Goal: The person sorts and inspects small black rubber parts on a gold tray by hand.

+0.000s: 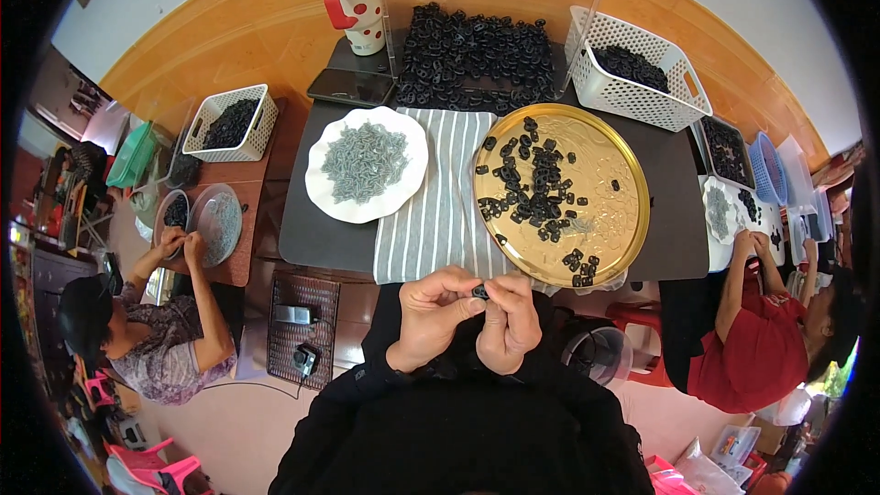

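Observation:
Above my lap, just off the near edge of the table, both hands meet fingertip to fingertip. My left hand pinches a small black plastic piece between thumb and fingers. From the other side, my right hand is closed on the same piece; whether a smaller part is also in its fingers is hidden. Ahead lies a round gold tray with several black pieces scattered on it. Small grey parts, perhaps screws, are heaped on a white scalloped plate. Between tray and plate is a grey striped cloth.
A clear-walled bin at the back holds a pile of black parts. Beside it stand a white basket, a dark phone and a red-dotted tumbler. Co-workers sit left and right at their own tables.

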A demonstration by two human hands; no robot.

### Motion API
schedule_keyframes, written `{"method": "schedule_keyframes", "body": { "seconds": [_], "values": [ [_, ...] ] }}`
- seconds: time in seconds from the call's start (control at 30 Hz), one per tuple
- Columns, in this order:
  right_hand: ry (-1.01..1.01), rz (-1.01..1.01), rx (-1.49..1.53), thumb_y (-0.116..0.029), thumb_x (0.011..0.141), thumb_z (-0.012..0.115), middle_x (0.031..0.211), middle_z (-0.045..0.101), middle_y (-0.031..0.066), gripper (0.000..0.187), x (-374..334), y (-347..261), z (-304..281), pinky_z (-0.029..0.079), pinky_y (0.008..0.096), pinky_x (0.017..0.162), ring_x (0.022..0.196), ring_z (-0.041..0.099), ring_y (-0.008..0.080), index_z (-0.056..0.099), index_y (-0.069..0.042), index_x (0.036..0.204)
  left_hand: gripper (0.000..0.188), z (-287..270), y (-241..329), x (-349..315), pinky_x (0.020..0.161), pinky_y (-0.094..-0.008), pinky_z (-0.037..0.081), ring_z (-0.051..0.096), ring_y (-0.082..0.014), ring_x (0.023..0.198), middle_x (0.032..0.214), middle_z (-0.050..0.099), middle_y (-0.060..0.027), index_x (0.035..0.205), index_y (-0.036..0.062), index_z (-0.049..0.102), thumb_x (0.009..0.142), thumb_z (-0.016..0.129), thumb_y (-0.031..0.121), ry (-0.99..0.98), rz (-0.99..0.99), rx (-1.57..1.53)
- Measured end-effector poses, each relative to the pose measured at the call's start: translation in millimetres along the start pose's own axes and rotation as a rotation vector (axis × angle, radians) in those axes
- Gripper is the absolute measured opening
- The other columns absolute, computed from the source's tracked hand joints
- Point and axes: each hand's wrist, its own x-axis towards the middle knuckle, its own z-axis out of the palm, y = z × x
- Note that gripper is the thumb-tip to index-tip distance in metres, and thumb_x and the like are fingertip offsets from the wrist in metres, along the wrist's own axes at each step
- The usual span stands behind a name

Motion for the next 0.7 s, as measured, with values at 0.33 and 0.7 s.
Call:
{"method": "schedule_keyframes", "body": {
  "seconds": [0.33, 0.7],
  "values": [
    [-0.382, 0.657, 0.37, 0.007, 0.083, 0.059, 0.089, 0.06, 0.0054, 0.018, 34.4, 3.4, -53.9, 0.043, 0.0212, 0.067, 0.075, 0.055, 0.0092, 0.06, 0.003, 0.1, 0.038, -2.7, 7.7, 10.3, 0.07, -0.0208, 0.047, 0.056, -0.0083, 0.078, 0.086, 0.061, -0.0033, 0.113, -0.001, 0.062, 0.077, 0.066, -0.012, -0.124, -0.193, 0.022],
    [0.041, 0.666, 0.26, -0.002, 0.086, 0.055, 0.085, 0.065, 0.0086, 0.012, 255.6, 63.4, -118.3, 0.047, 0.0255, 0.058, 0.068, 0.058, 0.0132, 0.062, 0.004, 0.095, 0.028, -18.8, 11.2, 9.9, 0.063, -0.0214, 0.046, 0.057, -0.0083, 0.074, 0.083, 0.063, -0.0043, 0.114, -0.0029, 0.061, 0.085, 0.062, -0.002, -0.069, -0.181, 0.047]
  ]
}}
